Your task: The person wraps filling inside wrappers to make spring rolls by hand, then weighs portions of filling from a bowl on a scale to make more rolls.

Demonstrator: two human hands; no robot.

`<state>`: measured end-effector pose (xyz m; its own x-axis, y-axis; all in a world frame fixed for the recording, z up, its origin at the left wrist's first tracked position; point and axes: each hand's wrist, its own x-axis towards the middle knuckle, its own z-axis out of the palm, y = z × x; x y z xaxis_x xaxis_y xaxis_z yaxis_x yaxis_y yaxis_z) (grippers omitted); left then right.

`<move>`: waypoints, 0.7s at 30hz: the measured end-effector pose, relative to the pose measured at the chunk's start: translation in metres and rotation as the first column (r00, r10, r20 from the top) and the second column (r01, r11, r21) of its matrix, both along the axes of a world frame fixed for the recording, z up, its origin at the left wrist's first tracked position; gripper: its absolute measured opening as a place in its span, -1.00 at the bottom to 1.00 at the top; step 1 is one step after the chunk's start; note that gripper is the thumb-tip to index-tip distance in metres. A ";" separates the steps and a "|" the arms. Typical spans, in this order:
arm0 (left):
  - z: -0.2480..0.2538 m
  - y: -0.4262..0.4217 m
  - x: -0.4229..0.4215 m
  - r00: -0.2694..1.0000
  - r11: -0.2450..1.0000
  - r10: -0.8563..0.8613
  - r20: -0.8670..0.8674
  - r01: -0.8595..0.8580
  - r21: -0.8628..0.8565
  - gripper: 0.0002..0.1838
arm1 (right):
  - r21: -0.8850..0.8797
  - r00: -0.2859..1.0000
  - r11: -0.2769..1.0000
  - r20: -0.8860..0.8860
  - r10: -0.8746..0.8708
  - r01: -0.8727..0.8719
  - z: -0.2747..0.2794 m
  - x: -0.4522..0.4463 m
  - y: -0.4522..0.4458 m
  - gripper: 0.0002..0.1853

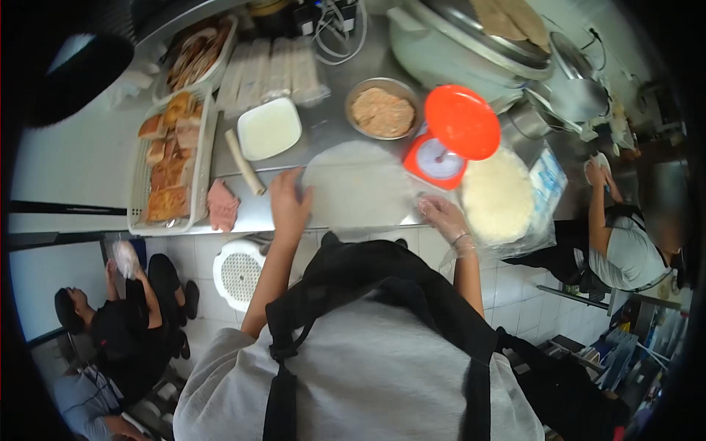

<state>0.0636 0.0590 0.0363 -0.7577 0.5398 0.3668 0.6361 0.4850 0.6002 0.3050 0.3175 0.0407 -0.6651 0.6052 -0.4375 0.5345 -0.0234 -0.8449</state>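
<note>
A round translucent sheet (357, 184), like rice paper, lies flat at the front of the metal counter. My bare left hand (289, 202) rests at its left edge, thumb and fingers apart. At its right edge is my right hand (445, 218) in a clear plastic glove, fingers curled together; whether they pinch the sheet's edge is hidden. Behind the sheet stands a metal bowl (382, 108) of pinkish minced filling. A red kitchen scale (440, 158) with a round red pan is to its right. Beside my right hand lies a pale round stack (498, 197) in a plastic bag.
Left of the sheet are a white square dish (270, 129), a wooden rolling pin (244, 162), a pink cloth (223, 206) and a basket (135, 192) of browned pieces. Wrapped packs (272, 72) and a large lidded pot (441, 48) stand behind. Other people work on both sides.
</note>
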 end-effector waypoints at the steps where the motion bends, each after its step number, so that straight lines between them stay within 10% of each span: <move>1: -0.004 -0.001 -0.004 0.992 0.992 -0.126 -0.026 0.126 0.025 -0.56 | 0.165 0.998 0.986 0.065 0.004 -0.015 -0.004 -0.006 -0.011 -0.41; 4: -0.014 0.020 -0.014 0.881 0.882 -0.471 0.039 0.470 0.038 -0.47 | 0.392 0.985 0.920 0.161 -0.065 -0.003 -0.015 -0.032 -0.031 -0.47; 10: -0.039 0.049 -0.018 0.786 0.765 -0.616 -0.055 0.580 -0.280 -0.32 | 0.546 0.983 0.829 0.051 -0.178 0.122 -0.008 -0.064 -0.043 -0.66; 15: -0.041 0.034 -0.007 0.931 0.888 -0.363 -0.052 0.328 -0.322 -0.19 | 0.508 0.900 0.744 -0.280 -0.334 0.434 0.022 -0.083 -0.060 -0.66; 21: -0.039 0.045 -0.009 0.989 0.938 -0.148 -0.014 0.136 -0.320 -0.12 | 0.827 0.974 0.548 -0.207 0.088 0.126 0.037 -0.146 -0.032 -0.45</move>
<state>0.0549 0.1040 -0.0024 -0.6535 0.7338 0.1856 0.7314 0.5490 0.4046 0.1592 0.2859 0.0781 -0.6529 0.6373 0.4094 0.3608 0.7369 -0.5717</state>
